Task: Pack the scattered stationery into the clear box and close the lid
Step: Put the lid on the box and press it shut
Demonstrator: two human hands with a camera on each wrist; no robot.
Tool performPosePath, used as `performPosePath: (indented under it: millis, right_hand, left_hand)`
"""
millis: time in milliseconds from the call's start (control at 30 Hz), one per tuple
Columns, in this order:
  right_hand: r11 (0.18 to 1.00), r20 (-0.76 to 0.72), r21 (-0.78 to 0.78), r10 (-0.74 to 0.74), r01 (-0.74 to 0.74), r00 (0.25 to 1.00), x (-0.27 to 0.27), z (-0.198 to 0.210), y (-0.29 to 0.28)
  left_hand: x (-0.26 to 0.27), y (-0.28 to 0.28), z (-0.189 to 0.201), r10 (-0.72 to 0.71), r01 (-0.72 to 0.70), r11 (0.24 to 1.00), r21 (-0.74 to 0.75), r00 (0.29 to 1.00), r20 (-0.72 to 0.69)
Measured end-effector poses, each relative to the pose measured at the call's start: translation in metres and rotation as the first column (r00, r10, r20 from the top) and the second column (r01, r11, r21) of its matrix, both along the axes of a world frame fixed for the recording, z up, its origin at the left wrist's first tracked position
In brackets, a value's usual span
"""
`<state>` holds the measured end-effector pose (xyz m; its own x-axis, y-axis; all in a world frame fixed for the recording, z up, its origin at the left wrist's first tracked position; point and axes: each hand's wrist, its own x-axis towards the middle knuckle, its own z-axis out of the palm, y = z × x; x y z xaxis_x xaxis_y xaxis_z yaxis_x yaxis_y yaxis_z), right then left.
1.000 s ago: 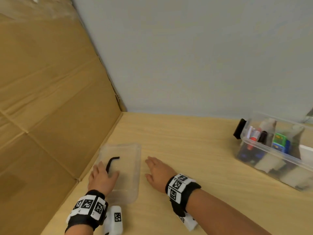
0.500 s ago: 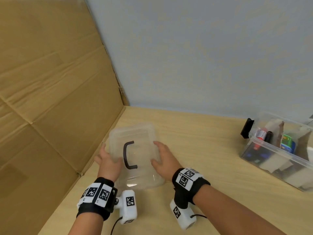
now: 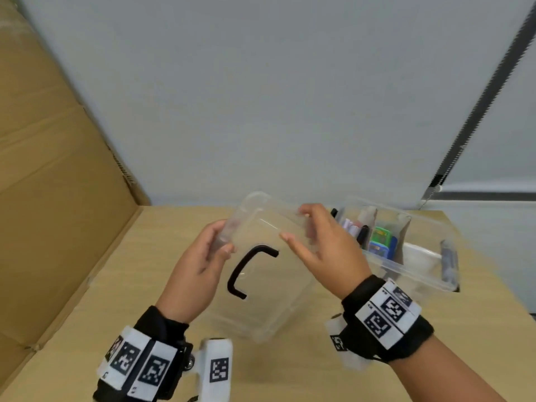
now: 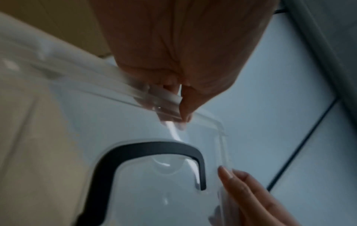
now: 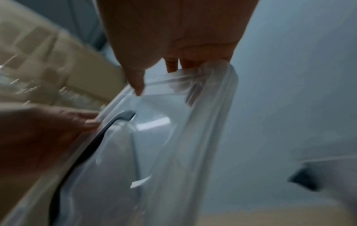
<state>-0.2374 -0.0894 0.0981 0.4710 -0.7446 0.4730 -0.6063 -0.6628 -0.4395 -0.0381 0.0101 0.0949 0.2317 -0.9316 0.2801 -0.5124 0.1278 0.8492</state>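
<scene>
Both hands hold the clear lid [image 3: 269, 274] up off the table, tilted, with its black handle [image 3: 249, 269] facing me. My left hand [image 3: 203, 256] pinches the lid's left edge between thumb and fingers. My right hand [image 3: 316, 242] grips the right edge, thumb on top. In the left wrist view the lid [image 4: 154, 191] and handle [image 4: 150, 148] fill the lower frame. The right wrist view shows the lid [image 5: 164, 137] blurred by motion. The clear box [image 3: 420, 256], holding markers and other stationery, stands open on the table at the right, behind my right hand.
A wooden table [image 3: 290, 372] carries everything. A large cardboard sheet [image 3: 58, 198] leans up along the left side. A pale wall [image 3: 261, 97] rises behind the table. A black clip part [image 3: 334, 213] shows at the box's left end.
The lid lay flat on the table at the left a second ago. Both hands took its sides, lifted it and carried it right toward the box.
</scene>
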Motion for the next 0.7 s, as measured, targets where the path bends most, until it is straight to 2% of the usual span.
performPosePath:
  millis: [100, 167, 233, 300, 367, 400, 467, 500, 567, 633, 700]
  right_hand:
    - [0.994, 0.108, -0.025, -0.102, 0.105, 0.989, -0.049, 0.0, -0.016]
    - [0.988, 0.246, 0.011, -0.15, 0.152, 0.958, -0.079, -0.004, -0.024]
    - [0.979, 0.424, 0.075, -0.202, 0.188, 0.883, -0.107, -0.011, -0.03]
    - [0.968, 0.585, 0.177, -0.249, 0.177, 0.772, -0.129, -0.02, -0.037]
    - [0.941, 0.691, 0.312, -0.32, 0.133, 0.648, -0.146, -0.032, -0.046]
    - [0.92, 0.716, 0.376, -0.367, 0.115, 0.594, -0.153, -0.038, -0.051]
    - [0.871, 0.704, 0.474, -0.462, 0.126, 0.54, -0.163, -0.048, -0.06]
    - [0.854, 0.676, 0.493, -0.494, 0.163, 0.546, -0.168, -0.052, -0.063]
    - [0.806, 0.545, 0.505, -0.575, 0.309, 0.611, -0.174, -0.057, -0.067]
    - [0.722, 0.318, 0.521, -0.66, 0.456, 0.681, -0.177, -0.064, -0.071]
    - [0.658, 0.129, 0.564, -0.667, 0.498, 0.734, -0.176, -0.068, -0.075]
  left_hand:
    - [-0.04, -0.024, 0.002, -0.002, 0.01, 0.994, -0.109, 0.998, 0.065]
    - [-0.059, -0.04, -0.002, 0.121, -0.097, 0.985, -0.142, 0.978, 0.169]
    - [-0.074, -0.052, -0.008, 0.23, -0.211, 0.97, -0.119, 0.955, 0.185]
    - [-0.091, -0.064, -0.011, 0.196, -0.195, 0.98, -0.027, 0.98, 0.035]
    - [-0.11, -0.079, -0.017, 0.071, -0.062, 0.995, 0.072, 0.989, -0.128]
    - [-0.119, -0.088, -0.019, 0.015, 0.001, 0.994, 0.109, 0.989, -0.145]
    - [-0.134, -0.111, -0.024, -0.064, 0.079, 0.988, 0.132, 0.992, -0.113]
    - [-0.14, -0.122, -0.024, -0.087, 0.101, 0.984, 0.148, 0.991, -0.098]
    - [-0.15, -0.145, -0.023, -0.101, 0.11, 0.971, 0.212, 0.994, -0.053]
    - [-0.155, -0.165, -0.028, -0.098, 0.078, 0.956, 0.283, 0.993, 0.058]
    - [-0.156, -0.18, -0.036, -0.103, 0.04, 0.928, 0.371, 0.983, 0.152]
